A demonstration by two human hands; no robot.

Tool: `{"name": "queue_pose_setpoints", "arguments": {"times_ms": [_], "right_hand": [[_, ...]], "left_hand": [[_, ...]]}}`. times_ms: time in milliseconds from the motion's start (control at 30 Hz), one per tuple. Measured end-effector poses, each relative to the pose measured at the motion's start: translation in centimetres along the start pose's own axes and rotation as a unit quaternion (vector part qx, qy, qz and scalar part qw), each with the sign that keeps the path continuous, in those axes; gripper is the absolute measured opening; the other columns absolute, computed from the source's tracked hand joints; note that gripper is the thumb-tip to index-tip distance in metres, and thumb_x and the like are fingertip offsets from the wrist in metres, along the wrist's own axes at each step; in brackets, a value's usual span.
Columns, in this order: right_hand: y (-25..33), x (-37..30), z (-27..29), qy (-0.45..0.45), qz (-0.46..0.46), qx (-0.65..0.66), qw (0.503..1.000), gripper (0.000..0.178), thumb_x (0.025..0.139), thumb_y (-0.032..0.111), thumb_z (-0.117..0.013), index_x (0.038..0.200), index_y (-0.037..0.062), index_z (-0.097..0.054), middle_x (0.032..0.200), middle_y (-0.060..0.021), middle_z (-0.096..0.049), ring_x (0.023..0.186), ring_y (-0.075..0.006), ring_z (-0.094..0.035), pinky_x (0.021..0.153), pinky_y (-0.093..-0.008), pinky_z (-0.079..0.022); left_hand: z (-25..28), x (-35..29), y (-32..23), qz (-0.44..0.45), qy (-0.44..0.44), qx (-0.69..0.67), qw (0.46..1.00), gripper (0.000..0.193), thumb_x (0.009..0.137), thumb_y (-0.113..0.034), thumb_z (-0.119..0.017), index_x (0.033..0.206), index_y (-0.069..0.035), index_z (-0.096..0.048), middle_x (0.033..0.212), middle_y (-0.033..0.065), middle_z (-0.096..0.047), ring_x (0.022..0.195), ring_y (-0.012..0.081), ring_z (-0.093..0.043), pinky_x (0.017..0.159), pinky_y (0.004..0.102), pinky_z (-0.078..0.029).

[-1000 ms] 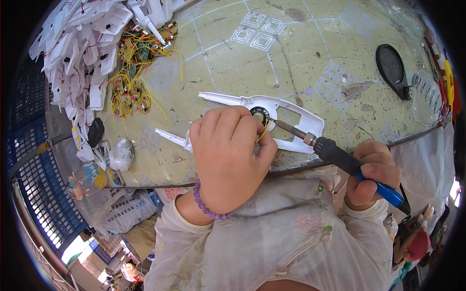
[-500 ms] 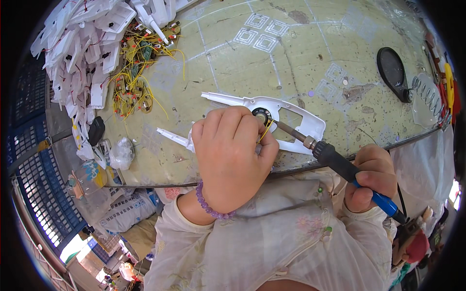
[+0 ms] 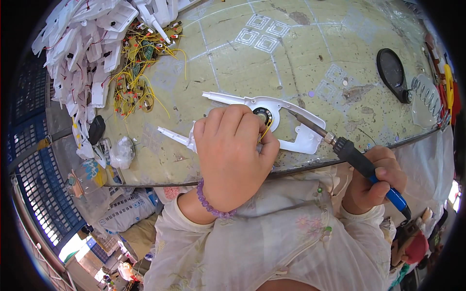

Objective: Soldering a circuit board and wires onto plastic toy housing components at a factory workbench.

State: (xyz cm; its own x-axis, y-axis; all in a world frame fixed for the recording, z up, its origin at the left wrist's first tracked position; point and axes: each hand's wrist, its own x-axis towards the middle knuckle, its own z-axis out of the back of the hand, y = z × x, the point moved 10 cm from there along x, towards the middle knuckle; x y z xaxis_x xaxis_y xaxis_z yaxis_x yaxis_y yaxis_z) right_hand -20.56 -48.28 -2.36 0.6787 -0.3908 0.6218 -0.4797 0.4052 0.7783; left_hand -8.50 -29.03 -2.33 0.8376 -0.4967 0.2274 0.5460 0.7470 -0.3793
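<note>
My right hand (image 3: 376, 182) grips a soldering iron (image 3: 357, 159) with a black and blue handle. Its metal tip points up and left, lying over the opening in a white plastic housing (image 3: 307, 141). A round black part with a metallic centre (image 3: 263, 115) sits in that housing. My left hand (image 3: 235, 150), its wrist in a purple bead bracelet (image 3: 208, 206), rests over the housing's left half and covers it partly. Its fingers are closed, with a yellow wire (image 3: 265, 131) running out between thumb and forefinger toward the round part. The fingertips are mostly hidden.
At the far left lies a heap of white plastic housings (image 3: 87, 43) beside small circuit boards with yellow wires (image 3: 138, 72). A black oval ring-shaped part (image 3: 392, 72) and a coiled metal spring stand (image 3: 427, 99) are at the right. The table's front edge (image 3: 310, 166) passes under my arms.
My right hand has drawn the soldering iron a little right, so its tip is now away from the round part. The left hand stays nearly still.
</note>
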Motion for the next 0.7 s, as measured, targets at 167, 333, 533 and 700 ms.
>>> {"name": "queue_pose_setpoints", "arguments": {"times_ms": [167, 333, 533, 700], "right_hand": [[0.0, -0.1, 0.3, -0.003, -0.007, -0.003, 1.0, 0.034, 0.094, 0.04, -0.055, 0.094, 0.0066, -0.049, 0.066, -0.0058, -0.051, 0.053, -0.0187, -0.047, 0.049, -0.0309, -0.039], [-0.5, -0.3, 1.2, -0.025, -0.016, 0.012, 0.999, 0.034, 0.094, 0.039, -0.055, 0.096, 0.0059, -0.049, 0.066, -0.006, -0.051, 0.053, -0.018, -0.047, 0.049, -0.0304, -0.039], [-0.4, -0.3, 1.8, -0.036, -0.012, 0.014, 0.999, 0.035, 0.094, 0.038, -0.056, 0.098, 0.0043, -0.049, 0.064, -0.0059, -0.05, 0.053, -0.0167, -0.047, 0.049, -0.0297, -0.038], [-0.3, -0.2, 1.3, -0.031, -0.02, 0.019, 0.999, 0.034, 0.094, 0.037, -0.055, 0.098, 0.0043, -0.049, 0.064, -0.006, -0.05, 0.051, -0.0168, -0.047, 0.047, -0.029, -0.037]], "left_hand": [[0.1, -0.2, -0.1, -0.002, 0.006, -0.001, 1.0, 0.015, 0.067, -0.008, -0.071, 0.076, -0.007, -0.059, 0.083, 0.0052, -0.057, 0.078, 0.0249, -0.053, 0.069, 0.0366, -0.036], [1.1, -0.6, -0.1, -0.001, -0.007, -0.015, 1.0, 0.016, 0.071, -0.01, -0.074, 0.082, -0.008, -0.063, 0.081, 0.004, -0.061, 0.075, 0.0233, -0.055, 0.071, 0.0358, -0.036], [1.3, -1.3, 0.0, -0.003, 0.011, -0.021, 1.0, 0.016, 0.072, -0.013, -0.074, 0.085, -0.012, -0.065, 0.072, -0.0015, -0.06, 0.073, 0.0171, -0.056, 0.076, 0.0349, -0.033], [1.2, -1.3, -0.1, -0.024, 0.001, -0.02, 1.0, 0.015, 0.071, -0.011, -0.074, 0.082, -0.011, -0.064, 0.07, -0.0019, -0.06, 0.071, 0.0167, -0.056, 0.075, 0.0343, -0.033]]}}
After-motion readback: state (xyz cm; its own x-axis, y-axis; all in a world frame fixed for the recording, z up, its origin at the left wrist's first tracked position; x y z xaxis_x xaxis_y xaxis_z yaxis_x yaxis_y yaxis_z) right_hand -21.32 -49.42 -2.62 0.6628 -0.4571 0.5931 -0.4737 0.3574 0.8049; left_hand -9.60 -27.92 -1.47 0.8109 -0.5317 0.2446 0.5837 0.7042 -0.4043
